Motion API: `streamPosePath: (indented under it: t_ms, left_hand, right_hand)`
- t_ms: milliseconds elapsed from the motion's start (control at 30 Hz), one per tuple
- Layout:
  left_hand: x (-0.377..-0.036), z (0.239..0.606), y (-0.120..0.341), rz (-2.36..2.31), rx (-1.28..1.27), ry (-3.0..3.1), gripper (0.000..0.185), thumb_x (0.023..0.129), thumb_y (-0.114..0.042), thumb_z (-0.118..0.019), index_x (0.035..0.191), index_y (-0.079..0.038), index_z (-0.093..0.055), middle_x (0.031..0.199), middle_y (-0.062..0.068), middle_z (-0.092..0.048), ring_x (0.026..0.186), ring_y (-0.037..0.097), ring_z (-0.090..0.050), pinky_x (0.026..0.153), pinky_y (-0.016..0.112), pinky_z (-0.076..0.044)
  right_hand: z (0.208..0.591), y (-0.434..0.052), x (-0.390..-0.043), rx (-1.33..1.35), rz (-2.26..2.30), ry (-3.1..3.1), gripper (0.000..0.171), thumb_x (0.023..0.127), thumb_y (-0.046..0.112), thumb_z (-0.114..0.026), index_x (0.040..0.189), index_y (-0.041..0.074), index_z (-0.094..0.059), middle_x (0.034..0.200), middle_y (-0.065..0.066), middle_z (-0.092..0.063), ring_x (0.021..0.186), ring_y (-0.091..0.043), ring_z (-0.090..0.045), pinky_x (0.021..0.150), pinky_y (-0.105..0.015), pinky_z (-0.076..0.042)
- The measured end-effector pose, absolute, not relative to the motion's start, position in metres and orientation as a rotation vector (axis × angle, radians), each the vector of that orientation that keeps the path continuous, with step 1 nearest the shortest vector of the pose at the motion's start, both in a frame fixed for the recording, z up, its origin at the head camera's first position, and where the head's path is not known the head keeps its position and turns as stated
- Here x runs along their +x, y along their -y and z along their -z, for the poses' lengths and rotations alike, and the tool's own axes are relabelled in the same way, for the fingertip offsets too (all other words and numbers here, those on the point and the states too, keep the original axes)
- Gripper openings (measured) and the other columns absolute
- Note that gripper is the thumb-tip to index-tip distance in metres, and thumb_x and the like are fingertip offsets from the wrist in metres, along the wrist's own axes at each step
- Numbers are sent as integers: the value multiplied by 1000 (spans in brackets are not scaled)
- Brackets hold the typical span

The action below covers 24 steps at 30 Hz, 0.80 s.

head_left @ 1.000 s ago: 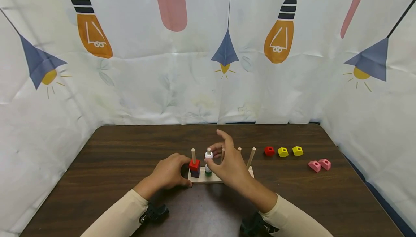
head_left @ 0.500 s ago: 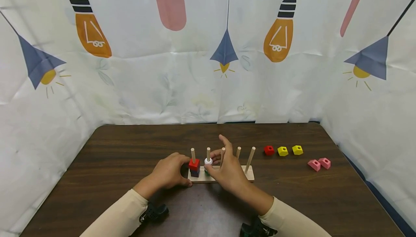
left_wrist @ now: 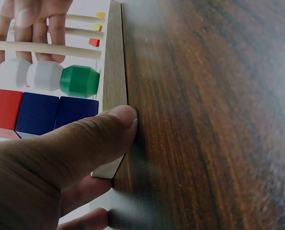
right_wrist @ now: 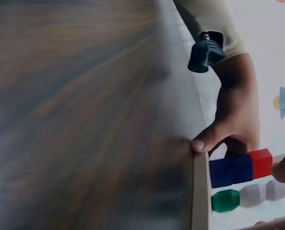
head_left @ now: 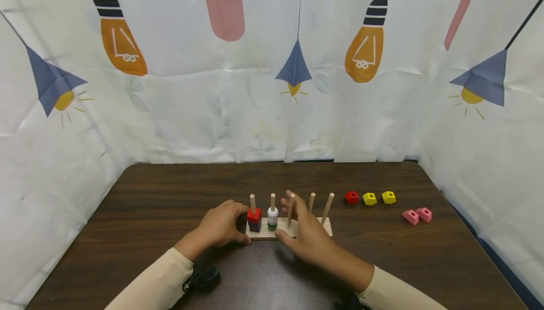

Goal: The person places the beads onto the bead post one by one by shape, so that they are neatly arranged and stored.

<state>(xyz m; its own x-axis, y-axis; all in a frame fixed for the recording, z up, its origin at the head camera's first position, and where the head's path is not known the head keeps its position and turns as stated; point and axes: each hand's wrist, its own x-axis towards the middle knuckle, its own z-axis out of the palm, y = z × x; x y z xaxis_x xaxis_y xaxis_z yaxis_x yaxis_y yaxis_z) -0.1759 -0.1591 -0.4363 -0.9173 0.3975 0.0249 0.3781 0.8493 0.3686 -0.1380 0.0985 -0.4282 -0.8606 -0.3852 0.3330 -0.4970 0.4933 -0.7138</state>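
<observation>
My left hand [head_left: 221, 225] grips the left end of a wooden peg board [head_left: 328, 229], thumb pressed on its front edge and fingers behind. The board's leftmost peg carries two dark blue cubes [left_wrist: 38, 112] with a red cube [left_wrist: 4, 111] on top. On the second peg sit a green bead [left_wrist: 79, 81] and two white beads [left_wrist: 44, 75] stacked above it. My right hand [head_left: 312, 234] is just right of that stack, around the third peg [head_left: 291, 206], fingers spread and relaxed with nothing in them. The remaining pegs are bare.
Right of the board on the brown table [head_left: 170, 182] lie a red block [head_left: 352, 197] and two yellow blocks [head_left: 369, 199]. Nearer the right edge are two pink blocks [head_left: 411, 217]. A patterned white curtain [head_left: 255, 111] hangs behind the table.
The upper white bead has slid down the second peg onto the lower one. My right hand has let go of it and drawn back a little rightward. The left hand keeps its place.
</observation>
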Motion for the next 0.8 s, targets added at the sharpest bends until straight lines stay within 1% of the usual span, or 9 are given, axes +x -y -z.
streamPosePath:
  t_ms: [67,133,267,333,433,567,667,800]
  left_hand:
    - [-176,436,159,-573,620,-2968,62,60,-38,-100,114,-19,-75,103,-8,-68,97,15,-60,76,47,-53]
    - [-176,436,159,-571,615,-2965,63,61,-38,-99,115,-19,-75,103,-7,-69,98,15,-60,77,47,-53]
    - [-176,435,159,-576,600,-2962,65,61,-38,-99,118,-17,-74,106,-6,-69,100,16,-61,79,48,-53]
    - [-176,435,159,-578,593,-2960,67,61,-38,-99,119,-17,-74,106,-5,-69,101,17,-61,79,49,-53]
    - [-175,435,159,-585,594,-2959,67,60,-38,-99,119,-16,-74,106,-5,-69,100,17,-61,79,49,-53]
    - [-176,435,159,-590,599,-2955,66,60,-38,-99,118,-16,-75,105,-5,-69,100,17,-61,79,49,-53]
    - [-176,435,158,-586,592,-2953,66,61,-37,-100,117,-16,-75,104,-5,-69,99,16,-60,79,48,-53]
    - [-176,435,158,-581,586,-2950,66,60,-38,-100,117,-17,-75,104,-6,-68,98,16,-60,78,48,-53]
  right_hand:
    - [430,-104,-136,812,-1266,2635,90,89,12,-82,157,4,-24,150,-16,-51,126,-28,-61,100,-44,-50]
    - [432,-111,-134,831,-1218,2670,89,90,13,-80,156,2,-23,147,-19,-53,122,-28,-64,98,-43,-51]
    - [435,-125,-131,853,-1181,2734,83,91,12,-78,155,5,-26,141,-16,-59,115,-23,-68,94,-43,-54]
    - [437,-134,-130,887,-1175,2755,78,91,11,-77,154,5,-31,139,-14,-60,115,-22,-67,95,-43,-53]
    - [439,-149,-129,941,-1115,2795,64,93,12,-76,147,5,-43,136,-10,-62,114,-20,-67,94,-42,-53]
    - [439,-171,-127,967,-985,2861,49,96,18,-74,139,7,-55,131,-5,-66,114,-17,-66,94,-41,-53]
    - [438,-189,-126,995,-938,2866,42,97,20,-73,135,9,-60,128,-1,-66,114,-16,-65,93,-42,-53]
    - [440,-212,-127,1042,-901,2825,35,96,19,-74,129,10,-64,125,1,-67,112,-16,-66,92,-41,-54]
